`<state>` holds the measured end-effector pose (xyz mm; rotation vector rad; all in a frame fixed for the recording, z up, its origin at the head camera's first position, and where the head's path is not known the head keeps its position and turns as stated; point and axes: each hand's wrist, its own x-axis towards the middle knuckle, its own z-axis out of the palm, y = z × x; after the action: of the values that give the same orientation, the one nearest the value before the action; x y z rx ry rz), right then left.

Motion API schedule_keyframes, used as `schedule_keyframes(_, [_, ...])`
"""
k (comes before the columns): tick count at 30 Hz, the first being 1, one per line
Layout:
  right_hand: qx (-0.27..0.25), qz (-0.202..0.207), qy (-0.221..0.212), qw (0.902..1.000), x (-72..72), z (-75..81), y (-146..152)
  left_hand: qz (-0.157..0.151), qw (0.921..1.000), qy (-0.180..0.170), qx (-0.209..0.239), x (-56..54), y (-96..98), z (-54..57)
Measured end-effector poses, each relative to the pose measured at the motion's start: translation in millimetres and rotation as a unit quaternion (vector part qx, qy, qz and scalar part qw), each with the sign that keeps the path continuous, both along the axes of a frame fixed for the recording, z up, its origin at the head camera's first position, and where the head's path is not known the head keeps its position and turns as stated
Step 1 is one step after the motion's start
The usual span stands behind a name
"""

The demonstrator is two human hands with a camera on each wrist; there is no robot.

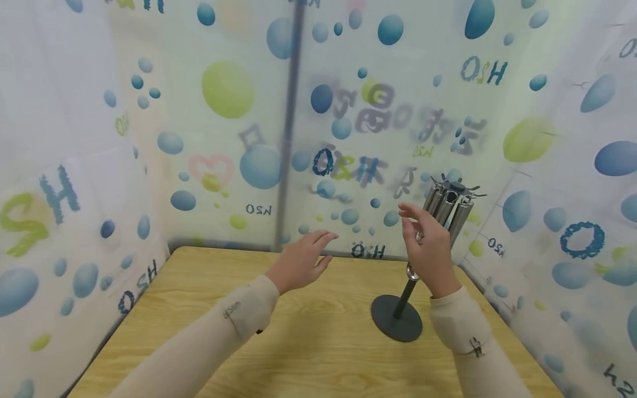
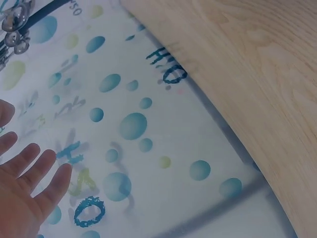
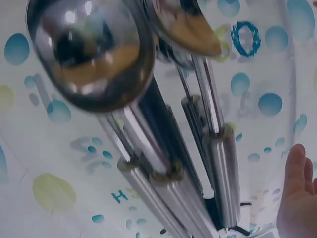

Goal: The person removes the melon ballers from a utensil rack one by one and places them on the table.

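A dark utensil stand (image 1: 396, 319) with a round base rises at the right of the table, leaning in the head view. Steel utensils with thick metal handles (image 1: 460, 218) hang from the hooks at its top. In the right wrist view, a shiny rounded utensil head (image 3: 94, 59) fills the upper left, with another utensil head (image 3: 190, 27) beside it. My right hand (image 1: 430, 251) is raised beside the stand, overlapping it in the head view, with loosely bent fingers and nothing held. Over the middle of the table my left hand (image 1: 301, 262) hovers, fingers extended and spread, also holding nothing.
The wood-grain table (image 1: 199, 309) runs back to a white curtain (image 1: 224, 182) printed with blue and green drops. Similar printed sheets (image 1: 572, 182) hang on both sides, close to the table's edges.
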<state>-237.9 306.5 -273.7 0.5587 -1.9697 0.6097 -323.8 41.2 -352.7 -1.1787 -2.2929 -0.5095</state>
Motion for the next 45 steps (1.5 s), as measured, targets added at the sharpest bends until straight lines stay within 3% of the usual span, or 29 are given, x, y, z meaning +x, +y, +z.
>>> schedule_keyframes(8, [-0.048, -0.005, 0.063, 0.9969, 10.8, 27.8, 15, -0.004, 0.9997, -0.023, -0.004, 4.0, 11.1, 7.9])
schedule_keyframes(14, [-0.083, -0.054, 0.093, 0.9907, 14.6, 43.0, 34, -0.014, 0.9988, -0.043, -0.018, 7.1, 21.1, 9.3])
schedule_keyframes(20, [-0.123, -0.107, 0.091, 0.9825, 11.0, 48.0, 58, -0.021, 0.9984, -0.05, -0.017, 10.0, 26.7, 8.3])
schedule_keyframes(25, [-0.198, -0.156, 0.058, 0.966, 9.8, 56.4, 79, -0.029, 0.998, -0.054, -0.017, 12.2, 29.4, 7.3])
schedule_keyframes(27, [-0.235, -0.149, 0.017, 0.9602, 8.1, 59.9, 88, -0.03, 0.998, -0.054, -0.017, 12.4, 30.2, 7.1])
schedule_keyframes(29, [-0.275, -0.117, -0.041, 0.9533, 4.7, 62.5, 97, -0.028, 0.998, -0.054, -0.018, 12.4, 31.2, 7.0])
schedule_keyframes(33, [-0.349, -0.024, -0.145, 0.9256, -3.7, 65.3, 112, -0.027, 0.9979, -0.055, -0.02, 12.0, 33.3, 5.2])
schedule_keyframes(35, [-0.37, 0.036, -0.176, 0.9116, -6.1, 65.1, 117, -0.025, 0.9979, -0.055, -0.022, 11.8, 34.2, 3.9])
schedule_keyframes(38, [-0.404, 0.151, -0.203, 0.8788, -10.4, 65.5, 122, -0.023, 0.9981, -0.052, -0.024, 11.4, 35.4, 2.3])
schedule_keyframes(41, [-0.448, 0.244, -0.221, 0.8312, -16.7, 67.7, 123, -0.021, 0.9983, -0.049, -0.023, 10.9, 36.5, 1.8])
schedule_keyframes(42, [-0.461, 0.26, -0.226, 0.8177, -19.1, 68.8, 123, -0.023, 0.9983, -0.049, -0.022, 10.9, 36.9, 2.0])
schedule_keyframes(45, [-0.489, 0.286, -0.233, 0.7908, -25.1, 71.3, 120, -0.028, 0.9981, -0.05, -0.02, 11.6, 38.5, 3.4])
